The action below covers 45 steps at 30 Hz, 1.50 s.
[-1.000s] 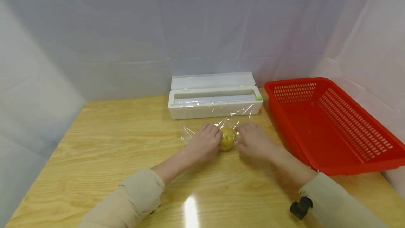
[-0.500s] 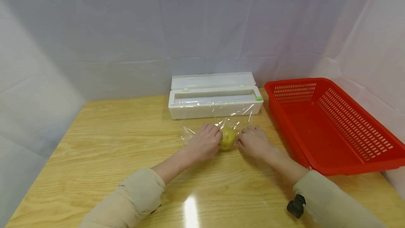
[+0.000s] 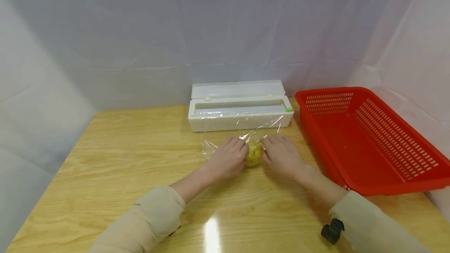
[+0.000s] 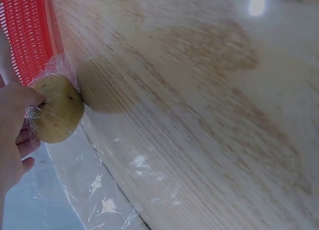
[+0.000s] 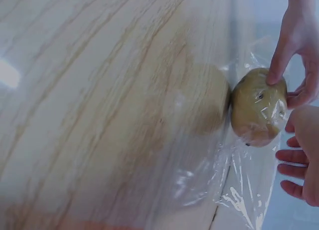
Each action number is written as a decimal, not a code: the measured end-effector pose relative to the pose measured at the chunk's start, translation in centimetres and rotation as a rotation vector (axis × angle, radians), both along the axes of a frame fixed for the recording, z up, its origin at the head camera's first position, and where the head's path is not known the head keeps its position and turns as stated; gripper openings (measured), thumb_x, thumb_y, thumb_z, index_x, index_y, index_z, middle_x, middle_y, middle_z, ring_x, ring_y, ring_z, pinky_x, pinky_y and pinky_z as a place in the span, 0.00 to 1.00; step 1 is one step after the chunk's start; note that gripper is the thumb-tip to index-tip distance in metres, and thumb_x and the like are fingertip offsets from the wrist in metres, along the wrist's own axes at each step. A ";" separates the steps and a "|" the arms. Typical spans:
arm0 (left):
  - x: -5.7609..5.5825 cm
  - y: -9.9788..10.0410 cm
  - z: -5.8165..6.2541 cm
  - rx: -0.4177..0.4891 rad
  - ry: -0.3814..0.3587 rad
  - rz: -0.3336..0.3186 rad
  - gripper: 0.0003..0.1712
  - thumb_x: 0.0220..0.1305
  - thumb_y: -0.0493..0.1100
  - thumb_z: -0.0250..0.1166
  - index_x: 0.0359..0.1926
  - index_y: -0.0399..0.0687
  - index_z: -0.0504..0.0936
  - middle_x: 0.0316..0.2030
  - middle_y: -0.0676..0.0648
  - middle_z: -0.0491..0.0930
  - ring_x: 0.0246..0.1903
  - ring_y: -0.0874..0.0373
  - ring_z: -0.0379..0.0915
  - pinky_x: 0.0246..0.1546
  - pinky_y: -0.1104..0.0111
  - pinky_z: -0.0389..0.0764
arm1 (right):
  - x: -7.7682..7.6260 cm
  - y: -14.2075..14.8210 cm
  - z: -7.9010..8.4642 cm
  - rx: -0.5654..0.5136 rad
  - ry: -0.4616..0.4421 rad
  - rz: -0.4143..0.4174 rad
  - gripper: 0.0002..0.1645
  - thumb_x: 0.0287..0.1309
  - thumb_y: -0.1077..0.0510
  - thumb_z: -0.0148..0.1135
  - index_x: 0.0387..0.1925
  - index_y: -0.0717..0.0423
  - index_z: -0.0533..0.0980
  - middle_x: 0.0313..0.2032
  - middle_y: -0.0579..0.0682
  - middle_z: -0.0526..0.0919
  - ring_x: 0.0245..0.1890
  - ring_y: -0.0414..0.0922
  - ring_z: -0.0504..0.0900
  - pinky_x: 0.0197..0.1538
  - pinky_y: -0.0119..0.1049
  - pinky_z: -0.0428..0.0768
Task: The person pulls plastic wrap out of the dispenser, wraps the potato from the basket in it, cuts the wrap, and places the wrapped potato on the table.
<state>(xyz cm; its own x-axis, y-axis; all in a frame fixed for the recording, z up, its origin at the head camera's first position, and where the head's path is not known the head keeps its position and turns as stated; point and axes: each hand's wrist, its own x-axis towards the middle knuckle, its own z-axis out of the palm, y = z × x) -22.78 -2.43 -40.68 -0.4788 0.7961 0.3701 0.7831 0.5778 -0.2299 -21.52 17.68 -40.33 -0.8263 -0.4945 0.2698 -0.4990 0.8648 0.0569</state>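
Gleaming in clear film (image 5: 237, 196), a rounded, dark-flecked yellow potato (image 5: 255, 110), left hand (image 3: 229, 156) gripping it, right hand (image 3: 282, 154) alongside, fingers (image 5: 292, 170) parted

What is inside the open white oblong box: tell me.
A long whitish cylindrical roll lies inside the open white oblong box, its upper side showing. The roll's underside and the box's floor beneath it are covered, so they cannot be seen.

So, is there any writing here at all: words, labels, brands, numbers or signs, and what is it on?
None that I can read in any view.
No lettering shows on the white box, the red basket or the clear film.
The potato's dark spots aren't print.
The black device by the right sleeve is too small to check for markings.
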 end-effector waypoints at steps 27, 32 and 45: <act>-0.9 -0.4 0.5 0.027 -0.102 0.068 0.15 0.54 0.48 0.64 0.35 0.41 0.78 0.35 0.45 0.77 0.40 0.51 0.72 0.47 0.62 0.71 | -1.2 -2.4 -1.9 0.113 0.146 0.133 0.42 0.37 0.41 0.70 0.50 0.62 0.67 0.46 0.55 0.73 0.47 0.51 0.70 0.44 0.44 0.69; -1.1 -0.5 0.3 0.024 -0.083 0.067 0.14 0.55 0.49 0.65 0.35 0.42 0.78 0.37 0.45 0.78 0.40 0.51 0.72 0.47 0.62 0.71 | -1.5 -2.5 -2.2 0.099 0.187 0.132 0.38 0.39 0.43 0.67 0.48 0.61 0.68 0.44 0.55 0.73 0.46 0.51 0.70 0.44 0.44 0.68; -1.3 -1.5 -0.4 0.039 0.167 0.039 0.28 0.51 0.60 0.65 0.44 0.43 0.78 0.42 0.45 0.78 0.46 0.50 0.71 0.56 0.53 0.65 | -3.0 -1.9 -2.3 0.074 0.163 0.192 0.38 0.39 0.37 0.64 0.47 0.59 0.69 0.42 0.53 0.74 0.45 0.51 0.70 0.45 0.44 0.67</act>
